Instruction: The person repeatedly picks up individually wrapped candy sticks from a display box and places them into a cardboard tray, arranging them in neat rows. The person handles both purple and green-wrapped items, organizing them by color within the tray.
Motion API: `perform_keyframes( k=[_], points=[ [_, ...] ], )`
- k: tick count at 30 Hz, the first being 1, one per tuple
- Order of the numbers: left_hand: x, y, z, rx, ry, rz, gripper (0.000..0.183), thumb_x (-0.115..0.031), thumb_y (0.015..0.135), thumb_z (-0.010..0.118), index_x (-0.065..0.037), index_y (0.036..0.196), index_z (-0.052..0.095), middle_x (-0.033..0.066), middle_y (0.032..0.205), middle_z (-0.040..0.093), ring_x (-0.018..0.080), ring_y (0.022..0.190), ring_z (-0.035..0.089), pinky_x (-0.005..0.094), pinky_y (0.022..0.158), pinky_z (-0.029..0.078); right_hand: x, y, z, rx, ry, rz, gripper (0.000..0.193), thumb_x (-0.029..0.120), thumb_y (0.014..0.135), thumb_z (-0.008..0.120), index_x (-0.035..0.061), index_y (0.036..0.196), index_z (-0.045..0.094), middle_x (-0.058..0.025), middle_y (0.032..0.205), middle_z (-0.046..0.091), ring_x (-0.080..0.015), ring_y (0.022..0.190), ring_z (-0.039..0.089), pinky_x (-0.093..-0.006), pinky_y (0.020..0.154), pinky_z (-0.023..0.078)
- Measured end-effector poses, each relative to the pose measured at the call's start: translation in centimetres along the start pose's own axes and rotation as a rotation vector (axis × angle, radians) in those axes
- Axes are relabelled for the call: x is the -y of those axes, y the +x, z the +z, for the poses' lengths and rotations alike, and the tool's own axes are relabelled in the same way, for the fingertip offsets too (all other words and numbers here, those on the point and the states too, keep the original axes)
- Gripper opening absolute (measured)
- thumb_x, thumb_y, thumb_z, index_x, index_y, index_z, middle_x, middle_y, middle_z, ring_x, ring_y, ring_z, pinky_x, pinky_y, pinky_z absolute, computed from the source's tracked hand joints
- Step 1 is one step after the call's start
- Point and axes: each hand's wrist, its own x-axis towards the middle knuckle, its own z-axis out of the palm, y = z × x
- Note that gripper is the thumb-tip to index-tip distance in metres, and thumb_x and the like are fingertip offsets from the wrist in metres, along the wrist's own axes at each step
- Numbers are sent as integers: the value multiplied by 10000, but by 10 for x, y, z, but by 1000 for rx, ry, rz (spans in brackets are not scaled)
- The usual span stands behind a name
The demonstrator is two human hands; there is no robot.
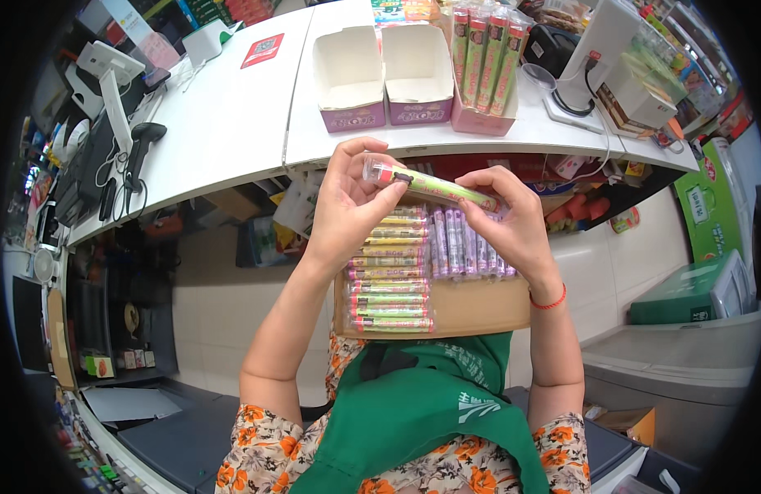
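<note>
Between both hands I hold a clear-wrapped candy tube (432, 184) with a green and pink label, tilted slightly down to the right. My left hand (353, 202) pinches its left end, thumb along the front. My right hand (509, 216) grips the right end between thumb and fingers. Below, a shallow cardboard box (479, 309) rests on my lap. Rows of yellow-green tubes (390, 288) lie across its left side, and purple-wrapped tubes (463, 243) stand side by side at its upper right. My hands partly cover the far rows.
On the white counter (224, 107) ahead stand two hollow purple-and-white boxes (347, 78) (417, 74) beside a pink box (483, 119) of upright green-pink tubes. A handheld scanner (142, 148) is at the left. A green bin (693, 292) stands at the right.
</note>
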Motion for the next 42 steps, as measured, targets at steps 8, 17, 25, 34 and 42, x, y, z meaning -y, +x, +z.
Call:
perform_keyframes(
  k=[8, 17, 25, 34, 42],
  points=[
    [6, -15, -15, 20, 51, -105, 268, 2, 935, 703, -27, 1160, 559, 38, 1076, 630, 81, 977, 646, 231, 851, 554, -5, -10, 2, 82, -24, 80, 202, 18, 849, 735, -19, 1039, 679, -59, 957, 677, -130, 885, 651, -269, 802, 517],
    [21, -29, -37, 63, 88, -182, 241, 15, 929, 706, -17, 1148, 610, 37, 1106, 633, 87, 1018, 609, 253, 897, 524, -12, -21, 2, 162, -35, 165, 212, 46, 829, 775, 0, 1021, 699, -42, 958, 683, -118, 859, 632, -254, 746, 502],
    [31, -42, -47, 64, 111, -195, 212, 22, 939, 697, 7, 1135, 618, 19, 1074, 625, 55, 976, 599, 216, 839, 517, -21, -30, 5, 273, 62, 276, 221, 18, 861, 720, -4, 1077, 685, -50, 1077, 660, -122, 1018, 621, -269, 872, 544],
    [44, -64, -64, 37, 195, -385, 218, -3, 922, 727, 1, 1123, 643, 18, 1077, 642, 43, 892, 613, 206, 768, 535, -35, -45, 17, 345, 110, 308, 217, 8, 878, 684, 4, 1095, 685, -52, 1107, 641, -143, 1038, 627, -284, 885, 549],
    [54, -85, -73, 65, 224, -409, 265, 2, 911, 731, 12, 1157, 635, 35, 1129, 648, 47, 881, 619, 210, 764, 543, -41, -59, 32, 380, 31, 347, 220, 52, 883, 691, 32, 1101, 709, -70, 1108, 667, -182, 1008, 653, -280, 832, 549]
  ],
)
